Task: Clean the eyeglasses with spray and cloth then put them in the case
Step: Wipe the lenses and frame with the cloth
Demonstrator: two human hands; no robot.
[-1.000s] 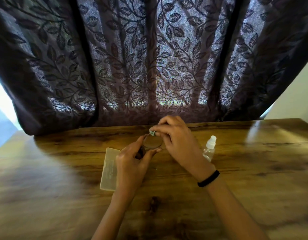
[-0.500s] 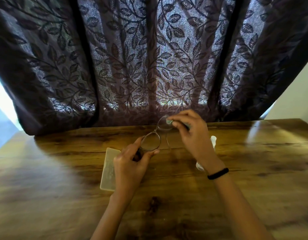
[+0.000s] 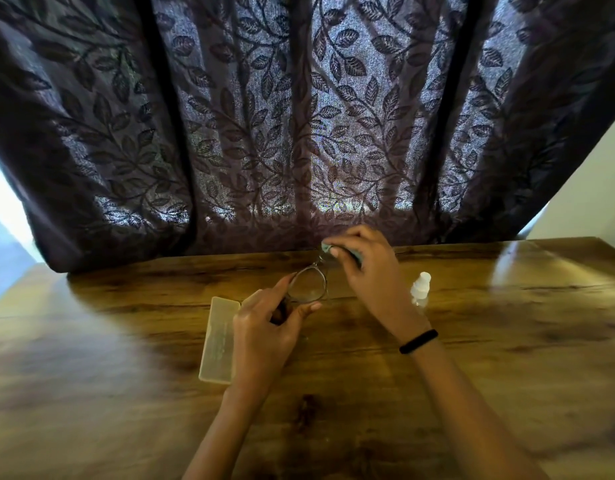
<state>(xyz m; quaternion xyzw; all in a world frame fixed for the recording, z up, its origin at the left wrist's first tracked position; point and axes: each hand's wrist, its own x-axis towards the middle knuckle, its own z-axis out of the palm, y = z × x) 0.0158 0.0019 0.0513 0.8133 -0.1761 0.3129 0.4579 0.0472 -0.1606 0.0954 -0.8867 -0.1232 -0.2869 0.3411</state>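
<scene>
My left hand point(image 3: 268, 327) pinches the near lens rim of the thin-framed eyeglasses point(image 3: 307, 287), held above the table. My right hand point(image 3: 371, 271) grips a small pale green cloth point(image 3: 328, 248) pressed on the far lens, which the fingers mostly hide. A translucent beige glasses case point(image 3: 219, 339) lies flat on the table just left of my left hand. A small clear spray bottle point(image 3: 421, 289) with a white cap stands behind my right wrist, partly hidden by it.
The wooden table point(image 3: 506, 341) stretches wide on both sides. A dark leaf-patterned curtain point(image 3: 299, 116) hangs along the table's far edge. A black band sits on my right wrist.
My right hand with the cloth has moved from the near lens up and right to the far lens. The left hand has held the glasses nearly still.
</scene>
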